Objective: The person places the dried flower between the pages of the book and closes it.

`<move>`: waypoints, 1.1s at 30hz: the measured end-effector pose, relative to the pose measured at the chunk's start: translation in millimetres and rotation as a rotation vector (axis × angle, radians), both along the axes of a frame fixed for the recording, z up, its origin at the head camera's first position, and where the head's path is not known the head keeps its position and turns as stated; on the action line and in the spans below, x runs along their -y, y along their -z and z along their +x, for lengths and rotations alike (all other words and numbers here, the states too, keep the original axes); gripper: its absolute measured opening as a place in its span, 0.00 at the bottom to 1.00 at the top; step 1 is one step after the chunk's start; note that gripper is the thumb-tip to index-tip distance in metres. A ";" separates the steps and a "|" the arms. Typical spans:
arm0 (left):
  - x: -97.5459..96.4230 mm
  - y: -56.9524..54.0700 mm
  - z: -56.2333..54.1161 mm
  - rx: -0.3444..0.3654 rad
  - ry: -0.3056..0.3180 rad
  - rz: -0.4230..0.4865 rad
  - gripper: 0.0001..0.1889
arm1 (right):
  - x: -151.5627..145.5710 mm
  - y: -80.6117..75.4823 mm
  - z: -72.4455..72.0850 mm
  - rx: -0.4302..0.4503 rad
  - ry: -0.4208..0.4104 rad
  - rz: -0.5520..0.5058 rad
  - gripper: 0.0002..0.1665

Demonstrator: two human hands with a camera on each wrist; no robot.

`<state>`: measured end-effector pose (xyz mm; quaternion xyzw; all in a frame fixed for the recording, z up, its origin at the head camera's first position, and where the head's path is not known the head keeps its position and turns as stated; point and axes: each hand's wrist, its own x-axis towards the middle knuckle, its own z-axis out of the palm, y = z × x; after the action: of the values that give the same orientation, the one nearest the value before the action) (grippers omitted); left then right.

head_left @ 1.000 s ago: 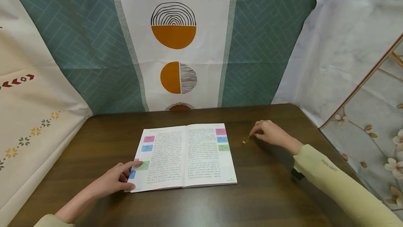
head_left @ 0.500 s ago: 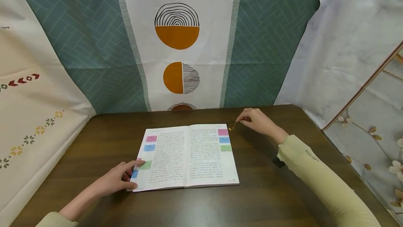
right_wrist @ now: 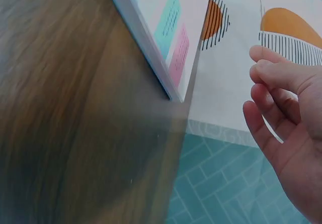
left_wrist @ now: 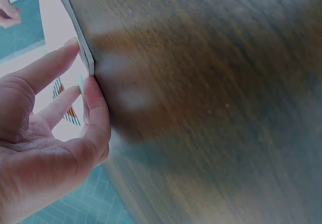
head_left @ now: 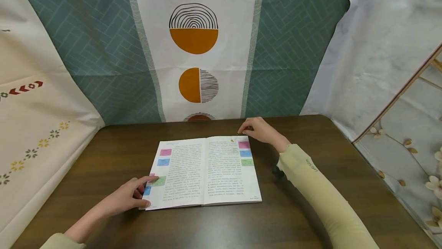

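Observation:
An open book [head_left: 229,180] with coloured sticky notes lies on the table. My left hand [head_left: 126,198] holds its left edge, with the index finger on a green note and the thumb near the lower corner. In the left wrist view, other fingers of the left hand [left_wrist: 60,123] curl against the book's edge [left_wrist: 83,48]. Over the top right of the book, my right hand [head_left: 260,129] pinches a thin, stem-like piece with a small gold ornament [head_left: 232,140] dangling from it. In the right wrist view, thumb and index finger of the right hand [right_wrist: 287,98] meet on this thin gold piece [right_wrist: 261,2].
The dark wooden table [head_left: 214,228] extends around the book. A patterned cloth backdrop [head_left: 279,49] hangs behind its far edge. A cream cloth [head_left: 41,126] hangs along the left side, and a floral one [head_left: 407,126] along the right.
My right hand has moved left and towards the far edge, bringing the gold piece from beside the book to over its top right corner. The left hand stays on the book.

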<state>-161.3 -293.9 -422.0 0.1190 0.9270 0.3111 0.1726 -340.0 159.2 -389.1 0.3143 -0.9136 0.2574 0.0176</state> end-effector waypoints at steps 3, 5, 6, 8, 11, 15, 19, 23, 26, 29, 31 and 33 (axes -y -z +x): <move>-0.6 0.1 -0.9 0.001 0.004 -0.002 0.40 | 7.6 2.5 -4.5 0.023 0.009 -0.003 0.10; -1.1 -0.2 -1.3 0.003 0.005 -0.002 0.40 | 13.1 3.9 -7.3 0.035 0.009 -0.013 0.10; -1.2 -0.3 -1.4 0.003 0.005 -0.004 0.40 | 15.9 4.4 -8.1 0.039 0.005 -0.018 0.10; -1.1 -0.4 -1.8 0.003 0.006 -0.004 0.40 | 22.4 4.7 -9.5 0.056 0.003 -0.026 0.10; -1.0 -0.9 -2.1 0.003 0.007 -0.002 0.41 | 33.8 4.6 -10.9 0.075 -0.009 -0.039 0.10; -0.1 -0.6 -2.0 -0.004 0.022 0.005 0.41 | 49.7 6.3 -12.7 0.104 -0.040 -0.039 0.09; 1.4 0.6 -2.3 -0.014 0.042 0.009 0.40 | 62.1 12.3 -12.7 0.149 -0.054 -0.042 0.10; 1.5 1.1 -2.7 -0.017 0.043 0.011 0.40 | 68.7 18.7 -10.5 0.183 -0.052 -0.062 0.09; 0.8 0.7 -2.9 -0.014 0.037 0.009 0.40 | 71.4 22.8 -8.3 0.213 -0.057 -0.068 0.08; 0.2 0.3 -3.0 -0.010 0.026 0.005 0.40 | 72.7 25.2 -5.4 0.251 -0.056 -0.065 0.08; 0.4 0.2 -2.7 -0.006 0.024 0.002 0.40 | 73.3 26.0 -3.1 0.272 -0.065 -0.057 0.08; 0.9 0.3 -2.3 -0.004 0.023 0.002 0.40 | 73.7 25.9 -0.8 0.284 -0.075 -0.049 0.08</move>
<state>-163.6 -294.8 -422.3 0.1307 0.9255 0.3099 0.1744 -340.8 85.5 -415.0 0.3079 -0.8880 0.3218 -0.1140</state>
